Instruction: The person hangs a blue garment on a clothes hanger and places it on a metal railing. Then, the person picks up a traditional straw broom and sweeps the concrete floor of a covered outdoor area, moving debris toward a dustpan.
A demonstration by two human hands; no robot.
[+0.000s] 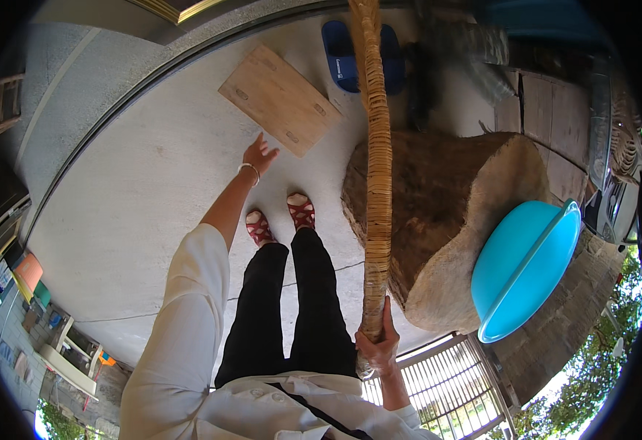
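My right hand [379, 348] is wrapped round the lower end of a long, slightly curved piece bound with cane strips [378, 183]. Clear film or tape covers that end, and the far end runs out of the top of the picture. My left hand [260, 155] reaches forward with its fingers apart and nothing in it. Just beyond it stands a low wooden stool [281, 99] with a rectangular top; a gap of floor seems to lie between hand and stool.
A big brown stump-like block [438, 198] stands to the right, with a turquoise plastic basin [519, 271] tilted beside it. Blue slippers [340, 55] lie at the far side, near a blurred dark shape. A slatted white gate [453, 389] is at lower right.
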